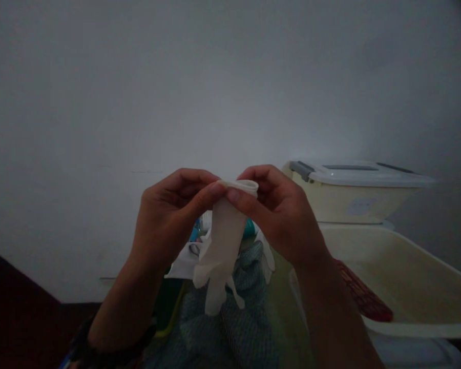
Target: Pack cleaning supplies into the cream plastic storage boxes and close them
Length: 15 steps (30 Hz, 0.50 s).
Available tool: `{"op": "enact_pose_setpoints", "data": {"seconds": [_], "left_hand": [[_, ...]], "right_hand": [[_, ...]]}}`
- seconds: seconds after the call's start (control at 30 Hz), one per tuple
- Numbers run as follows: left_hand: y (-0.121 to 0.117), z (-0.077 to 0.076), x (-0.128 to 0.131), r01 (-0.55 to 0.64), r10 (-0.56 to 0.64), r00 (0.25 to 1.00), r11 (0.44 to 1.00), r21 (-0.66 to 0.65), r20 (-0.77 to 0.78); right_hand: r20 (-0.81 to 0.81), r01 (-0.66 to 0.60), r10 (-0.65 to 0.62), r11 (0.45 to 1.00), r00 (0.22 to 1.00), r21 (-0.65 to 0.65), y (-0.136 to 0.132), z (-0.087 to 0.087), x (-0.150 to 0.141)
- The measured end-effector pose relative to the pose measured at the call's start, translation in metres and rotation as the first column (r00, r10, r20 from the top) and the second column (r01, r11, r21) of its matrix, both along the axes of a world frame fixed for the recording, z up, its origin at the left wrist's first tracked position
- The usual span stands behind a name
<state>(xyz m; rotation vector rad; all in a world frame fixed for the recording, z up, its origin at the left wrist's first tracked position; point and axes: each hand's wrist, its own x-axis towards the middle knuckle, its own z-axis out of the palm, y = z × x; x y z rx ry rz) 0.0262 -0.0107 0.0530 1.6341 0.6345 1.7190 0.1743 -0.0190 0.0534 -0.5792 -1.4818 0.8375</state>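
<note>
A white disposable glove (226,230) hangs fingers down in front of me, its rolled cuff uppermost. My left hand (172,215) pinches the left side of the cuff between thumb and fingers. On the other side of the same cuff, my right hand (280,210) grips with its thumb in front, close beside the left thumb. The cuff gapes a little on the right. Behind the hanging glove lies a second white glove (267,256), partly covered. Below is a grey-green cloth (249,318).
At right stands a large cream basin (418,256) with a red lattice-like item (363,292) at its near side. Behind it is a cream storage box (353,200) with a white lid. A pale wall (230,92) rises behind everything. A dark green, yellow-edged item (169,307) lies left.
</note>
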Motion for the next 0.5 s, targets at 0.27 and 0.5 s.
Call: {"op": "enact_pose_setpoints", "data": {"seconds": [0.27, 0.5], "left_hand": [[0.0001, 0.0002, 0.0012, 0.130, -0.129, 0.991, 0.992, 0.007, -0.039], [0.0025, -0.0036, -0.0036, 0.216, -0.247, 0.910, 0.968, -0.128, -0.332]], "right_hand": [[-0.117, 0.046, -0.042, 0.999, 0.992, 0.029, -0.0050, 0.0038, -0.0023], [-0.256, 0.208, -0.192, 0.978, 0.947, 0.035, 0.0004, 0.0045, 0.0016]]}}
